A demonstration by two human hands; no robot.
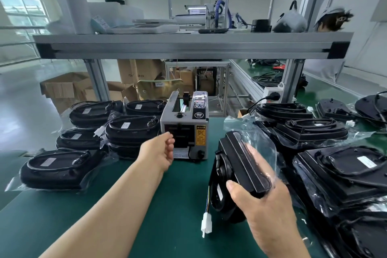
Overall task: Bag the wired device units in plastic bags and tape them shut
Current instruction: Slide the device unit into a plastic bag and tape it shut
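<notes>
Green table (184, 195) holds a tape dispenser (184, 130); left hand (160, 152) curls its fingers (170, 141) at the slot, grasp unclear, while right hand (266, 201) grips a half-bagged device unit (234, 153).

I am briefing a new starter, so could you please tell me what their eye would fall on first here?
The right hand in the foreground grips a black unit partly in a clear bag, its white connector dangling over the mat. At centre the left hand reaches the grey tape dispenser. Stacks of bagged units stand on both sides.
</notes>
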